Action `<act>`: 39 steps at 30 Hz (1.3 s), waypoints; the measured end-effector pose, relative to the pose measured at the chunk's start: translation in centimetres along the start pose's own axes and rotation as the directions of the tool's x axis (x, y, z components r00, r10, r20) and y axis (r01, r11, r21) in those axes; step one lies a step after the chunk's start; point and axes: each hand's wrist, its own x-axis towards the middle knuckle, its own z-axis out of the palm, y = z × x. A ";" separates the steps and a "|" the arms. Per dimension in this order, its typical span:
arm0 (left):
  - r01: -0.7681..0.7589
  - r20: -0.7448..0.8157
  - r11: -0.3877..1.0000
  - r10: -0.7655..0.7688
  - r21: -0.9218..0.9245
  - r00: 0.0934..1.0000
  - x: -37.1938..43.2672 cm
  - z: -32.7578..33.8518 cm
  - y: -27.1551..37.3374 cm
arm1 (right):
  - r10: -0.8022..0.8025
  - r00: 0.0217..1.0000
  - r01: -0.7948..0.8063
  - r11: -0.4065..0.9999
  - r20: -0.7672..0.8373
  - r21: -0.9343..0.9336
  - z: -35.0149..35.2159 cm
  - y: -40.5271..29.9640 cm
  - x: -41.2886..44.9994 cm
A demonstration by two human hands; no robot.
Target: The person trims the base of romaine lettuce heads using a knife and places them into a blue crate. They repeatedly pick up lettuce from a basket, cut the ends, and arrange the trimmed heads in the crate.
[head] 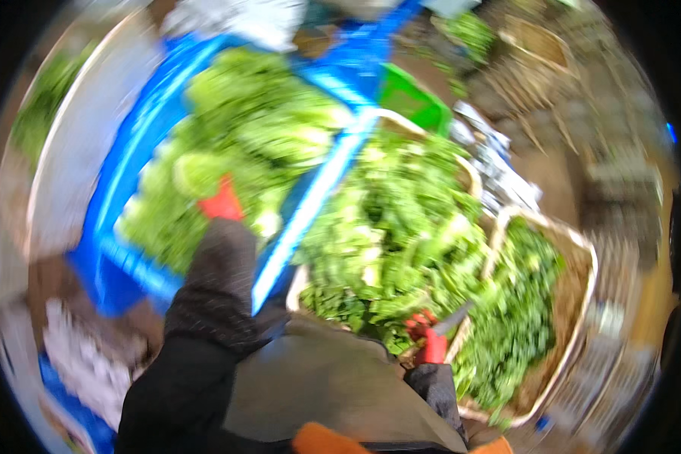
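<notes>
My left hand (222, 200), in a red glove, reaches over a blue plastic crate (147, 267) of leafy green heads. It touches or lies beside a pale green head (198, 173), but blur hides whether the fingers grip it. Low in front of my body, my right hand (430, 340), also red-gloved, holds a knife (454, 319) with its blade pointing up and to the right. Beside that hand is a pale-rimmed basket (298, 289) heaped with loose leafy greens (397, 227).
A second pale-rimmed basket (584, 295) with darker greens (511, 318) stands at the right. Behind are a bright green crate (414, 99) and crumpled packaging (505, 164). A large whitish tub (91, 136) rises at the left. Stacked crates (624, 193), blurred, line the far right.
</notes>
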 end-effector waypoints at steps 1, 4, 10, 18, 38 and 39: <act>-0.008 0.083 0.988 -0.006 0.157 0.997 2.1 -1.7 -1.4 | 0.009 0.996 -0.005 0.999 0.086 -0.046 -1.4 0.9 0.2; -0.116 0.298 0.850 -0.050 0.513 0.953 8.6 -7.7 -4.7 | 0.052 0.972 -0.021 0.990 0.231 -0.136 -1.2 -0.5 0.2; 0.490 0.064 0.674 -0.621 0.553 0.782 8.1 -7.5 -1.0 | -0.111 0.955 0.161 0.973 0.275 -0.166 -10.7 -5.0 2.7; -0.017 0.096 0.690 -0.076 0.724 0.992 -2.3 -9.1 12.9 | -0.926 0.359 0.819 0.373 -0.118 -0.437 -30.8 -30.2 26.4; -0.738 0.820 0.383 -0.400 0.556 0.410 -35.6 10.0 12.4 | -0.959 0.258 0.739 0.276 -0.120 -0.615 -37.8 -29.6 37.0; -0.798 0.867 0.374 -0.361 0.473 0.345 -34.6 10.0 10.9 | -0.945 0.312 0.723 0.305 -0.101 -0.620 -37.2 -29.1 36.3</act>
